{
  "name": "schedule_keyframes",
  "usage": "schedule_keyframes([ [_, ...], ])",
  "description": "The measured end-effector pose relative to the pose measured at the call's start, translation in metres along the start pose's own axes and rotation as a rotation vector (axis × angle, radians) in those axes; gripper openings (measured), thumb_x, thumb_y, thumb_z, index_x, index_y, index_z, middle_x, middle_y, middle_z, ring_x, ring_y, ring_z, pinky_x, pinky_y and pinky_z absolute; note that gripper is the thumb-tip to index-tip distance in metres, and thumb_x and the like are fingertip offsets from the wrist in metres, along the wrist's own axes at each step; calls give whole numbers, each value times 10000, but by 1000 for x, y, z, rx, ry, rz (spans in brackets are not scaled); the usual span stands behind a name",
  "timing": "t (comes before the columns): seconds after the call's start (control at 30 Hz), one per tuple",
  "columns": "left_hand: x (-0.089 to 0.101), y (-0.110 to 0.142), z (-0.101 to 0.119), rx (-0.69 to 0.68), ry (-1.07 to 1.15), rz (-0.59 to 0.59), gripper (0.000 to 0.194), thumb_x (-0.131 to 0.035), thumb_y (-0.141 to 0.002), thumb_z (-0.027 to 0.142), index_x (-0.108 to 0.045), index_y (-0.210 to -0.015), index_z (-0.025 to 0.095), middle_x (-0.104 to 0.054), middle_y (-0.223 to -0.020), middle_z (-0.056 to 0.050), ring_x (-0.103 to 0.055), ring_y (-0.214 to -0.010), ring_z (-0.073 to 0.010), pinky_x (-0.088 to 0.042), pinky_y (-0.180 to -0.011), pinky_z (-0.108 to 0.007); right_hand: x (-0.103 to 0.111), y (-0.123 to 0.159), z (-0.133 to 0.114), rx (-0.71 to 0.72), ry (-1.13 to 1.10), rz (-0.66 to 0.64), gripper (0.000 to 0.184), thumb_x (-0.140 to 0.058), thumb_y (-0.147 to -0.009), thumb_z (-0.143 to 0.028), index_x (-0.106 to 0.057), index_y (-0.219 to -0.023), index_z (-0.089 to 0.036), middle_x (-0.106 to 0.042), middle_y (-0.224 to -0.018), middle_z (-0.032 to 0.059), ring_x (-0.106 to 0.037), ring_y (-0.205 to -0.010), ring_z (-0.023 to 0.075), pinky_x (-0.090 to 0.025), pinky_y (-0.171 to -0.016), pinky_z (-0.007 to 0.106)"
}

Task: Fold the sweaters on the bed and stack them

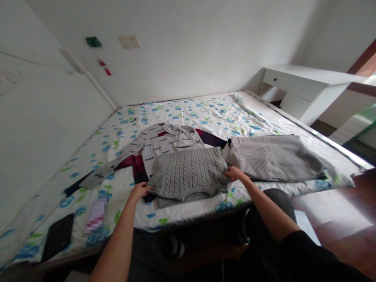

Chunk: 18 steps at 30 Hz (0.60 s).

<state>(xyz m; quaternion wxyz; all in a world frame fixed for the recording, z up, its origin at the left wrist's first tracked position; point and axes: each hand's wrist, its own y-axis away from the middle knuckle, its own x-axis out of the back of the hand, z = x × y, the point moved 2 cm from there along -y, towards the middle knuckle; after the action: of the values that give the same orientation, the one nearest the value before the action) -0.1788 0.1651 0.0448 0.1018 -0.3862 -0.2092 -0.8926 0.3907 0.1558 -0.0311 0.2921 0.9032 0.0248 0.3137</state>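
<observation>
- Both my forearms reach out over the bed's (264, 117) near edge, elbows low.
- My left hand (140, 190) pinches the cable-knit sweater's (189, 172) left side; my right hand (234, 172) grips its right side, each grip closed on wool.
- It lies flat near that edge, atop a "POP" sweatshirt (164, 143).
- Soft, floppy and light, I judge; best held at the side seams.

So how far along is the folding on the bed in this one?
Done, apparently: a ribbed grey garment lies flattened to the right on the floral sheet. In hand: the grey cable-knit sweater, with the left hand at its left edge and the right hand at its right edge, partly folded. Left: the "POP" print top and dark red clothing underneath lie spread out.
</observation>
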Motion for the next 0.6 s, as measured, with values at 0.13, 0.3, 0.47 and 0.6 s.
schedule_keyframes([
  [0.13,-17,16,12,-312,-407,221,539,-688,-816,176,-756,-1351,176,-781,-1304,-191,-726,-1311,-383,-567,-1173,-503,10,7,9,-1,107,-41,378,-914,-924,-428,-776,-1099,-123,-848,-1031,154,-828,-809,229,-660,-679,261],
  [0.3,-81,68,16,-804,-440,-99,677,-655,-823,147,-728,-1489,243,-667,-1545,-126,-619,-1444,-320,-449,-1296,-457,3,23,22,-149,173,-519,352,-1016,-786,-389,-790,-899,-143,-823,-812,91,-795,-717,190,-659,-669,254],
  [0.47,-130,94,21,-855,-416,-276,695,-696,-822,119,-752,-1495,288,-712,-1506,-101,-645,-1393,-303,-482,-1255,-462,-20,29,13,-48,167,-187,424,-931,-912,-489,-702,-762,-165,-680,-591,16,-739,-640,164,-623,-638,213],
  [0.6,-127,84,27,-796,-325,-276,419,-566,-941,129,-839,-1242,235,-803,-1278,-95,-745,-1206,-262,-554,-1136,-402,-12,35,10,-36,56,-237,371,-991,-843,-353,-667,-837,-172,-658,-602,-33,-697,-610,131,-621,-640,204],
])
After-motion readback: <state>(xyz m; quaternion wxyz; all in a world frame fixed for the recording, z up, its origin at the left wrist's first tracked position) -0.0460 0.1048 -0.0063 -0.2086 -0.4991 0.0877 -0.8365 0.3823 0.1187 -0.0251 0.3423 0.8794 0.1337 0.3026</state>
